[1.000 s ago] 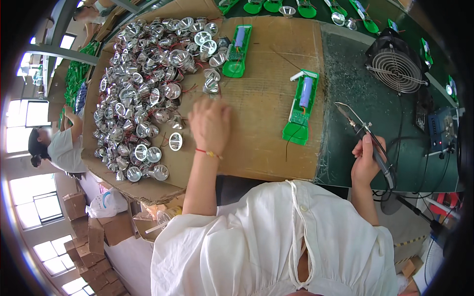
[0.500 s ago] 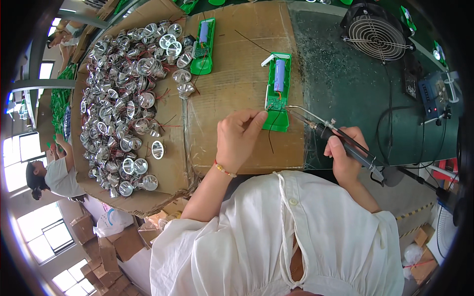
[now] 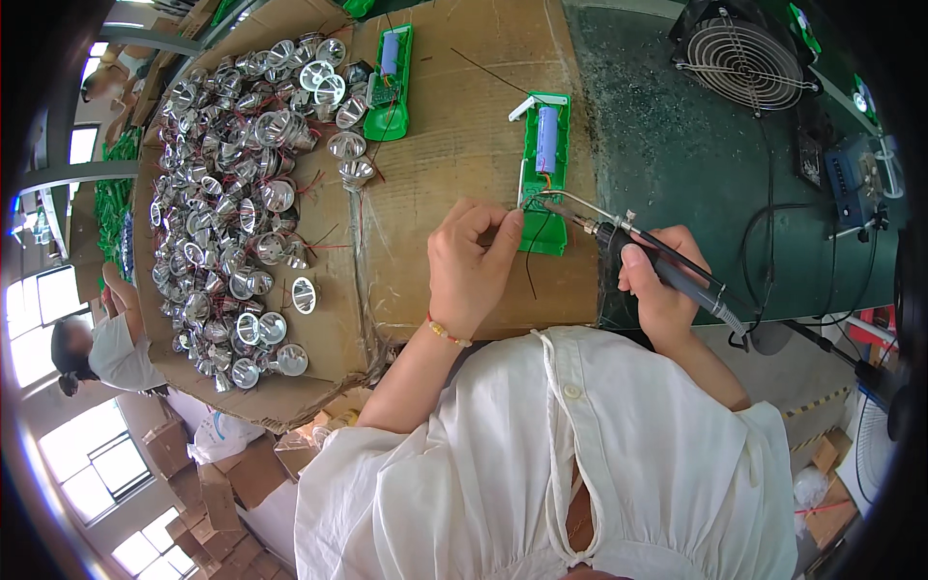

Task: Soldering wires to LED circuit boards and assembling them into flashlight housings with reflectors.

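A green plastic housing (image 3: 548, 235) lies open on the cardboard, with a purple cylindrical battery cell (image 3: 546, 140) and a small circuit board (image 3: 534, 197) in it. My right hand (image 3: 665, 290) grips a soldering iron (image 3: 674, 275) that has a thin metal tube alongside. The iron's tip is over the board and appears to touch it. Close to the board's left edge, my left hand (image 3: 474, 259) has thumb and forefinger pinched together; whatever is between them is too small to make out. A dark wire (image 3: 531, 266) hangs across the housing's lower part.
Left of me, a cardboard box (image 3: 319, 401) holds a heap of silver reflector cups (image 3: 232, 213) with red wires. A second green housing (image 3: 389, 121) lies beside it. At the right stand a black fan (image 3: 742, 63) and a blue control box (image 3: 851, 184). Another person (image 3: 121, 353) sits far left.
The soldering iron's tip has moved left, farther over the circuit board. My left hand remains pinched beside the housing. The whole view has shifted slightly.
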A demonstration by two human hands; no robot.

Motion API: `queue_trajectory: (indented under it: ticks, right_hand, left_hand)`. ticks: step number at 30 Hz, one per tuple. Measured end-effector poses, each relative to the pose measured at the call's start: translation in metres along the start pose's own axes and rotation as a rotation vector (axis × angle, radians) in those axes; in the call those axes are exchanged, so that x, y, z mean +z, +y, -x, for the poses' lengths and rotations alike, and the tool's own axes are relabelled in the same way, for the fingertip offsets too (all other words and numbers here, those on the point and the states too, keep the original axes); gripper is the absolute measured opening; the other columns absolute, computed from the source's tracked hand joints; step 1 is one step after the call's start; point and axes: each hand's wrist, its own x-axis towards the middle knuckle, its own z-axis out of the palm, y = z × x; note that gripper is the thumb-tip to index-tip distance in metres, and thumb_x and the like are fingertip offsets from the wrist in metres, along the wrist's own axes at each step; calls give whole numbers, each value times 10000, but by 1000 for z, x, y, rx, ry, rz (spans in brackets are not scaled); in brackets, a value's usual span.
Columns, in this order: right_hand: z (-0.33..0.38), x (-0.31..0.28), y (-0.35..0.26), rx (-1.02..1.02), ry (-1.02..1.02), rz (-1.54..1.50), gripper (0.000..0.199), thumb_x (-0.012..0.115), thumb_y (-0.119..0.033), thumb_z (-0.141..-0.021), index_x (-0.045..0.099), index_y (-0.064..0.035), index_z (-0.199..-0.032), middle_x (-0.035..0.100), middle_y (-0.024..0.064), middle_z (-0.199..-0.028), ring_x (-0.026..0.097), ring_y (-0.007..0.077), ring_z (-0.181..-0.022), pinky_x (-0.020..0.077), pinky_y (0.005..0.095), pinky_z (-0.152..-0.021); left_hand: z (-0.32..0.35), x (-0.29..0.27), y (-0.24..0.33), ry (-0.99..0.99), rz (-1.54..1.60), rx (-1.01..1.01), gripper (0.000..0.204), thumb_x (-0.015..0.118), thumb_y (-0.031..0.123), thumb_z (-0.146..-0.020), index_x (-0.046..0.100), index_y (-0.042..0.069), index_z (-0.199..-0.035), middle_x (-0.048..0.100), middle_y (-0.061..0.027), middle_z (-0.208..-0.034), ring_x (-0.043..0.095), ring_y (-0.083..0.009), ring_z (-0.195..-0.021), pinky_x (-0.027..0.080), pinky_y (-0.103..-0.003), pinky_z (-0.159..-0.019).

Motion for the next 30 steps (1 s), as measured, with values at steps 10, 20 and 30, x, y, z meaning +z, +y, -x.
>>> queue_trajectory:
  ticks: [10, 20, 30]
  right_hand:
    - [1, 0, 0, 89, 23, -134, 148, 622, -76, -783, 498, 4, -793, 544, 56, -577, 503, 79, -468, 402, 201, -422]
    - [3, -6, -1, 58, 19, -119, 144, 616, -72, -785, 501, 11, -815, 539, 60, -577, 503, 85, -468, 397, 204, -415]
    - [4, -9, -2, 56, 3, -102, 152, 624, -73, -780, 501, 14, -803, 540, 64, -587, 500, 84, -472, 405, 206, -426]
  left_hand:
    - [-1, 1, 0, 26, 22, -14, 107, 607, 62, -764, 590, -25, -705, 573, -100, -730, 548, -165, -554, 431, -262, -518]
    - [-2, 1, 0, 23, 7, -7, 107, 608, 62, -757, 588, -22, -694, 567, -99, -716, 542, -169, -544, 427, -262, -512]
    - [-2, -3, 2, -42, -100, 125, 109, 647, 81, -729, 611, -7, -676, 560, -87, -745, 538, -173, -531, 426, -263, -481]
